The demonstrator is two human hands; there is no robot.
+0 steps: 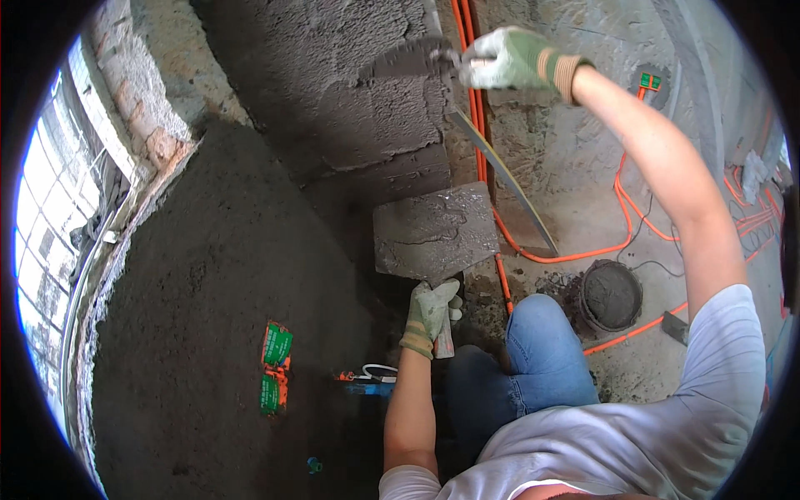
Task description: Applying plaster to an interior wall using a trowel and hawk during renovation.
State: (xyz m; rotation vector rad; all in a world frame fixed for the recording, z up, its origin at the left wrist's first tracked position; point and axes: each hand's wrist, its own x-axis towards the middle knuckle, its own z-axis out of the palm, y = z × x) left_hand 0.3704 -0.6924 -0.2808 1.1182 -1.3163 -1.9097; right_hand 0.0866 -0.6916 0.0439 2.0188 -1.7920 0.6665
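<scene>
My right hand (515, 62), in a green and white work glove, is closed round the handle of a plastering trowel (407, 60). The trowel's dark blade lies against the grey plaster (358, 121) on the wall ahead. Below it, my gloved left hand (430, 312) grips the handle of a plasterer's hawk (435, 233). Wet grey mortar coats the flat plate of the hawk, which is tilted near the foot of the wall. Part of the hawk's handle shows under my left fingers.
A bucket of mortar (611, 296) stands on the floor to the right. A long straightedge (507, 179) leans beside orange conduits (478, 108). Green and orange socket boxes (277, 367) sit in the dark plastered wall at left, near a window (46, 233). A dark flat tool (675, 328) lies farther right.
</scene>
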